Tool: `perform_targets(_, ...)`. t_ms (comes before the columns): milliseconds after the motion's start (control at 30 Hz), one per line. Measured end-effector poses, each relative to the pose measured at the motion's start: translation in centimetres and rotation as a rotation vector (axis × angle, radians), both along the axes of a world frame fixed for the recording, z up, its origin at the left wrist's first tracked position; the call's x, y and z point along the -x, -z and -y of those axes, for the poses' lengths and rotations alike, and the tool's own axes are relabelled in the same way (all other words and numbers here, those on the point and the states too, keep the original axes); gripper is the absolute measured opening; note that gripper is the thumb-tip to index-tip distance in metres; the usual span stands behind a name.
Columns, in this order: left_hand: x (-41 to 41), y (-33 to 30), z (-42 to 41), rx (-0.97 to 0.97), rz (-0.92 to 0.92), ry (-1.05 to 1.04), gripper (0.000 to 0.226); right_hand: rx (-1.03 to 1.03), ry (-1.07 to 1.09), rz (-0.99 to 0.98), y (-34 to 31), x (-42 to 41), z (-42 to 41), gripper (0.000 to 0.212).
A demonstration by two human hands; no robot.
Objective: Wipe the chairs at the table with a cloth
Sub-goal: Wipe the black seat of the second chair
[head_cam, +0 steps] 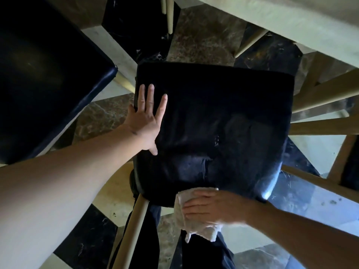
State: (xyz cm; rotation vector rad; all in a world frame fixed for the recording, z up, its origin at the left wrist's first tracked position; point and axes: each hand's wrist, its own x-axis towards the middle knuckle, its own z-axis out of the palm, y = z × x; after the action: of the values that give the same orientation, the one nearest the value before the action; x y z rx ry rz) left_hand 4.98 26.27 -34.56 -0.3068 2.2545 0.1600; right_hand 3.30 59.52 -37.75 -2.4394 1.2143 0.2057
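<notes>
While the left hand (pixel 148 119) lies flat and open on the black chair seat (pixel 219 121), the right hand (pixel 209 207) presses the white cloth (pixel 194 226) at its near edge, unwiped seat stretching ahead.

We look down on a floor (pixel 204 41) of polished marble tiles, some brown and veined, some black, some pale cream. On it stand two chairs with pale wooden legs: one with a black padded seat (pixel 217 121) in the middle, its cover cracked and torn near the centre, and a second black seat (pixel 38 74) just beside it at the left. The pale table (pixel 287 18) reaches in from the upper right, with its slanted leg (pixel 250 42) coming down toward the tiles.
</notes>
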Motion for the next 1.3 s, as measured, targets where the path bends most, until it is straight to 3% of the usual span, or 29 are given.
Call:
perform_targets(100, 0.1, 0.1, -0.2, 0.016, -0.006, -0.007, 0.174, 0.052, 0.088, 0.125, -0.4, 5.7, 3.6, 0.075)
perform_targets(167, 0.2, 0.1, -0.2, 0.013, -0.012, -0.01, 0.175, 0.068, 0.288, 0.111, -0.3, 11.1, 6.0, 0.074)
perform_targets(267, 0.1, 0.2, -0.2, 0.01, -0.022, -0.014, 0.176, -0.009, 0.796, 0.134, -1.1, 19.0, 8.3, 0.063)
perform_targets(367, 0.0, 0.3, -0.3, 0.021, -0.03, -0.011, 0.177, 0.151, 1.216, 0.114, -1.4, 21.9, 9.4, 0.064)
perform_targets(533, -0.3, 0.0, -0.2, -0.003, -0.059, -0.024, 0.177, 0.232, 1.824, 0.158, -0.7, 12.9, 11.3, 0.062)
perform_targets(600, -0.4, -0.2, -0.2, 0.011, -0.061, -0.01, 0.176, 0.173, 1.839, 0.182, -0.9, 7.6, 11.1, 0.066)
perform_targets(767, -0.5, -1.0, -1.9, -0.001, -0.089, -0.01, 0.168, -0.062, 1.576, 0.21, -3.0, -5.2, 5.6, 0.076)
perform_targets(833, -1.2, -1.3, -4.4, -0.103, -0.103, 0.001, 0.162, -0.178, 1.722, 0.194, -4.4, -9.9, 4.3, 0.072)
perform_targets(900, -2.4, -1.5, -7.3, -0.148, -0.051, 0.007, 0.157, -0.345, 2.028, 0.196, -5.4, -13.3, 5.1, 0.079)
perform_targets(1000, -3.8, -1.0, -9.7, -0.103, -0.006, -0.018, 0.147, -0.484, 2.448, 0.275, -5.6, -13.3, 8.4, 0.084)
perform_targets(1100, -3.5, -0.8, -9.9, -0.047, 0.021, 0.004, 0.153, -0.291, 2.793, 0.361, -4.7, -9.8, 10.5, 0.079)
perform_targets(1200, -3.3, -0.8, -10.1, -0.041, 0.05, 0.02, 0.157, -0.114, 3.001, 0.302, -3.8, -5.7, 9.9, 0.077)
perform_targets(1300, -3.5, -0.5, -9.9, -0.039, 0.054, 0.02, 0.158, -0.079, 3.093, 0.202, -2.8, -1.1, 7.6, 0.079)
